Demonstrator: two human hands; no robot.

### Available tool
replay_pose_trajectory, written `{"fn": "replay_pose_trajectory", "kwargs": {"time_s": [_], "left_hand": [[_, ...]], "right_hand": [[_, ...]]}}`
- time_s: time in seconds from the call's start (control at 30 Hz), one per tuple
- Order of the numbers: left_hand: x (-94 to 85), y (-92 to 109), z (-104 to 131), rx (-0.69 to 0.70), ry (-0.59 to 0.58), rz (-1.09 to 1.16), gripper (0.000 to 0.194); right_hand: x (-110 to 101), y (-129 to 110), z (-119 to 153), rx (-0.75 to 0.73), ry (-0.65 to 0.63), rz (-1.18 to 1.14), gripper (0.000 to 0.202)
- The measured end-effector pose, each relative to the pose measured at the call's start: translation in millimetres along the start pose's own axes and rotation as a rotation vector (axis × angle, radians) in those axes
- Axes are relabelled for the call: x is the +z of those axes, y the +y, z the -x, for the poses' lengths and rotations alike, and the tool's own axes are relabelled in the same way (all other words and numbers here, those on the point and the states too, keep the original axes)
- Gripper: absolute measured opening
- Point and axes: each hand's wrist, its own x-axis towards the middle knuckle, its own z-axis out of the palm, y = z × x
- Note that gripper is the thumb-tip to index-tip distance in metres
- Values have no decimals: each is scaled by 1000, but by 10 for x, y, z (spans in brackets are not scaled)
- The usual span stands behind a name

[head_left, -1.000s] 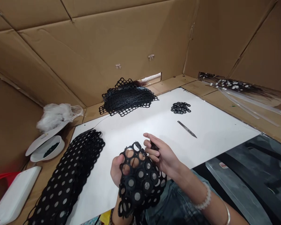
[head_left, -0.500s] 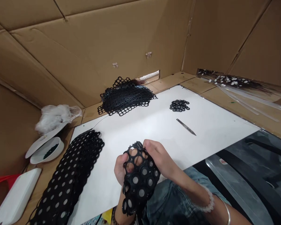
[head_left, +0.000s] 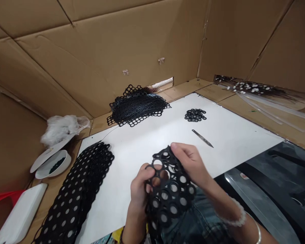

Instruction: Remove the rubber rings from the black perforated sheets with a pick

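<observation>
While left hand (head_left: 139, 183) and right hand (head_left: 194, 165) pinch edges, black ring mesh (head_left: 169, 193) between, draping below

Left hand (head_left: 141, 181) pinching black ring mesh (head_left: 174, 187) at its left edge, thumb on front; right hand (head_left: 193, 162) gripping its upper right edge. Some rings filled with grey discs, others see-through. Mesh held up over near edge of white board (head_left: 234, 130). Dotted black strip (head_left: 73, 195) lying along left side, dark mesh pile (head_left: 139, 107) far, against cardboard wall (head_left: 101, 44). Far right: small ring cluster (head_left: 195, 115), pointed metal blade (head_left: 202, 138) just nearer. White bowl (head_left: 66, 162) left of strip, dark bits inside; crumpled clear plastic (head_left: 64, 129) behind it.
</observation>
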Motion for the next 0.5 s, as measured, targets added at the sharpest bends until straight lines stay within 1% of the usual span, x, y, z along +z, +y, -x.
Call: {"fn": "replay_pose_trajectory", "kwargs": {"time_s": [0.07, 0.1, 0.13, 0.23, 0.3, 0.33, 0.4, 0.43, 0.47, 0.5], "left_hand": [[-39, 56, 50, 6, -57, -108, 18], [-62, 81, 78, 25, -82, -167, 9], [-87, 102, 105, 48, -105, -227, 5], [-147, 125, 171, 138, -161, -380, 33], [-149, 119, 184, 215, -140, -449, 42], [-135, 116, 180, 242, -124, -494, 41], [-83, 118, 155, 249, -107, -604, 27], [-54, 123, 140, 228, -116, -641, 21], [-27, 129, 127, 208, -130, -651, 21], [-7, 132, 117, 196, -140, -637, 25]], "right_hand": [[-138, -139, 47, -131, 13, 179, 46], [-189, -193, 74, -191, 0, 285, 46], [-222, -232, 102, -246, -14, 397, 46], [-206, -242, 172, -377, -55, 702, 41], [-129, -184, 198, -430, -78, 829, 37], [-87, -148, 205, -451, -88, 864, 36], [-15, -86, 206, -465, -105, 884, 34], [11, -67, 203, -446, -116, 869, 33], [30, -58, 198, -404, -137, 829, 34], [46, -57, 192, -337, -167, 755, 36]]}}
